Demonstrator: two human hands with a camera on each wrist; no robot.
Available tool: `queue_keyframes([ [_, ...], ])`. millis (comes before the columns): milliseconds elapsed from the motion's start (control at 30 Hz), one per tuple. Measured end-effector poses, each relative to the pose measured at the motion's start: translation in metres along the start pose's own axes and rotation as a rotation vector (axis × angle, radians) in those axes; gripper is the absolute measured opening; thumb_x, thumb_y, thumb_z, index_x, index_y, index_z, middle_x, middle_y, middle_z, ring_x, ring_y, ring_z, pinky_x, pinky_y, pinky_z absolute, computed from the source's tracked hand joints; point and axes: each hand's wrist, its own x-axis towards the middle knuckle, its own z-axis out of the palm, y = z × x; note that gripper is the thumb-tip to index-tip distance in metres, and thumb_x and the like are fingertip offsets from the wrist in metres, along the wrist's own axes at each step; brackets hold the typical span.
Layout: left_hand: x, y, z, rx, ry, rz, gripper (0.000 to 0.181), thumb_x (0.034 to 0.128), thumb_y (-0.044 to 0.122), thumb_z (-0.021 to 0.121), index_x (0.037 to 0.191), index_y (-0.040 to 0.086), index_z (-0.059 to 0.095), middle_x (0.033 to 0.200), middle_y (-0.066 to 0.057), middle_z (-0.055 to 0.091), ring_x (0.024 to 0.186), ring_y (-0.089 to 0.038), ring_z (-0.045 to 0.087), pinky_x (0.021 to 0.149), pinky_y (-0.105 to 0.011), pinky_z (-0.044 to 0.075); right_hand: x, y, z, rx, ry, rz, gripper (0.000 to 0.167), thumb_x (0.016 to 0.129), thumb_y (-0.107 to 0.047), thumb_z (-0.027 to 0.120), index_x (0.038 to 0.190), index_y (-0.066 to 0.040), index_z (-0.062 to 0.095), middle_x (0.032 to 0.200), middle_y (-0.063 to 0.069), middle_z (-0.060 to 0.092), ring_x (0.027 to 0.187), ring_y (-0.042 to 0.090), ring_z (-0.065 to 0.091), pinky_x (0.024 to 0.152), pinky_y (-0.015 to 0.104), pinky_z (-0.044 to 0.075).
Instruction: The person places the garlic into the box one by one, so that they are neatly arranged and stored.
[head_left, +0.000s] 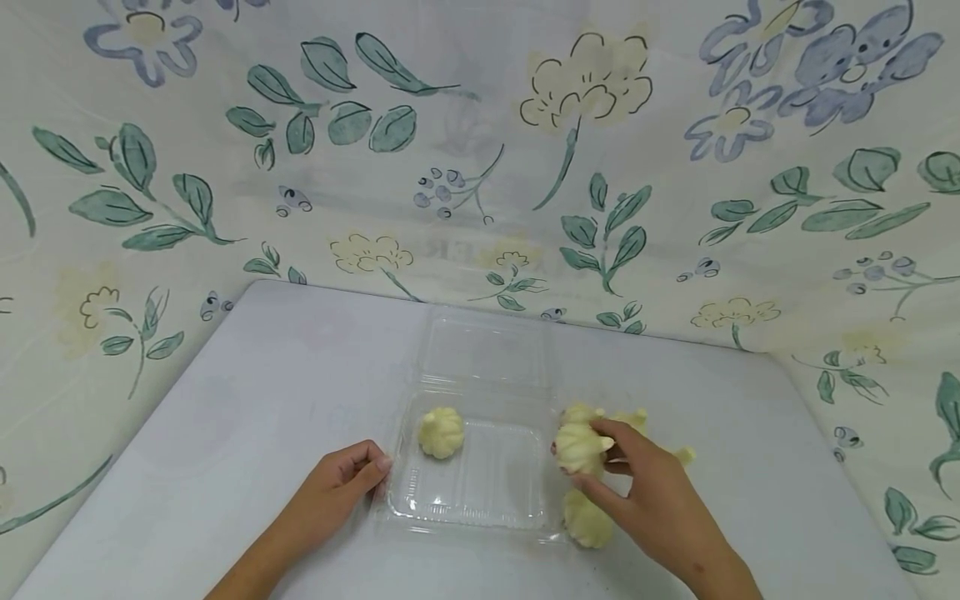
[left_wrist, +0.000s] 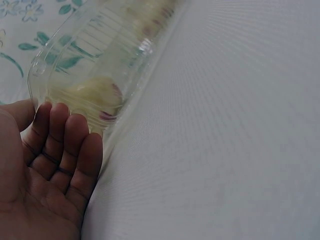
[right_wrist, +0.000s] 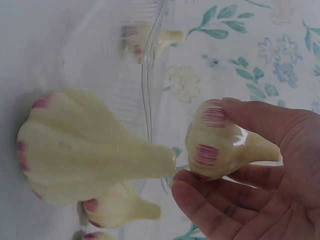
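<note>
Garlic bulb (head_left: 579,450) in right hand (head_left: 654,493), left hand (head_left: 337,485) at clear container (head_left: 495,471).

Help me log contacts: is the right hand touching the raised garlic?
Touching: the right wrist view shows the right hand pinching the raised garlic, skin against it with no gap.

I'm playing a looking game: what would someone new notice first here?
Probably the blue flowers and green leaves on the white cloth at the back. Next, the ribbed, pale-yellow garlic bulb in the right hand, near the right edge of the clear plastic box.
</note>
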Motion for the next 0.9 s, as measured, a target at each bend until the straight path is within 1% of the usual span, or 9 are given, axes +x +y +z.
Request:
queue_keyframes([
  [100,0.000,0.000,0.000,-0.007,-0.003,-0.001,0.027,0.1095,0.023,0.058,0.091,0.005,0.061,0.083,-0.005,0.062,0.080,-0.019,0.059,0.076,-0.027,0.050,0.003,-0.003,0.003,0.021,-0.007,-0.020,0.057,0.089,-0.024,0.087,0.137,-0.016,0.059,0.128,-0.004,0.066,0.104,0.013,0.070,0.088,0.030,0.058],
  [200,0.000,-0.001,0.000,-0.007,-0.007,-0.002,0.027,0.1096,0.024,0.057,0.091,0.005,0.062,0.083,-0.003,0.062,0.080,-0.018,0.060,0.076,-0.028,0.050,0.006,-0.007,0.007,0.041,-0.024,-0.008,0.054,0.089,-0.025,0.087,0.136,-0.019,0.060,0.127,-0.007,0.066,0.105,0.013,0.070,0.090,0.032,0.058],
  [267,0.000,-0.001,0.000,-0.009,-0.008,-0.003,0.027,0.1097,0.024,0.057,0.091,0.005,0.062,0.083,-0.003,0.062,0.080,-0.018,0.060,0.076,-0.028,0.051,0.008,-0.010,0.010,0.053,-0.034,-0.004,0.054,0.090,-0.028,0.086,0.136,-0.020,0.060,0.127,-0.007,0.066,0.105,0.013,0.070,0.090,0.032,0.058],
  [467,0.000,-0.002,0.000,-0.010,-0.007,0.002,0.027,0.1097,0.024,0.057,0.091,0.006,0.061,0.083,-0.003,0.062,0.079,-0.018,0.060,0.075,-0.028,0.051,0.013,-0.014,0.020,0.065,-0.044,-0.005,0.057,0.090,-0.032,0.085,0.139,-0.016,0.060,0.135,0.000,0.065,0.106,0.017,0.071,0.089,0.033,0.058],
  [567,0.001,-0.002,0.000,-0.012,-0.005,0.003,0.026,0.1096,0.024,0.058,0.091,0.006,0.062,0.083,-0.003,0.062,0.079,-0.017,0.060,0.075,-0.028,0.051,0.016,-0.016,0.025,0.052,-0.047,0.007,0.059,0.090,-0.033,0.086,0.139,-0.015,0.060,0.134,0.001,0.065,0.105,0.016,0.071,0.089,0.034,0.059],
  [700,0.000,-0.002,0.000,-0.009,-0.002,0.007,0.026,0.1094,0.024,0.058,0.090,0.007,0.062,0.082,-0.002,0.062,0.079,-0.017,0.060,0.075,-0.028,0.051,0.020,-0.020,0.029,0.042,-0.060,0.026,0.058,0.089,-0.035,0.086,0.138,-0.016,0.061,0.130,0.000,0.067,0.102,0.013,0.071,0.088,0.035,0.059],
  [767,0.000,-0.002,0.000,-0.006,0.001,0.011,0.026,0.1094,0.023,0.058,0.090,0.007,0.062,0.082,-0.002,0.062,0.079,-0.016,0.060,0.075,-0.028,0.050,0.022,-0.022,0.032,0.048,-0.071,0.018,0.057,0.089,-0.035,0.086,0.137,-0.016,0.062,0.129,-0.001,0.067,0.101,0.013,0.070,0.087,0.036,0.059],
  [900,0.000,-0.002,0.000,-0.009,0.005,0.021,0.025,0.1093,0.022,0.058,0.090,0.007,0.062,0.082,-0.002,0.062,0.079,-0.017,0.060,0.075,-0.027,0.051,0.028,-0.024,0.039,0.058,-0.089,-0.025,0.055,0.089,-0.030,0.087,0.136,-0.015,0.062,0.125,-0.002,0.067,0.101,0.013,0.069,0.087,0.036,0.059],
])
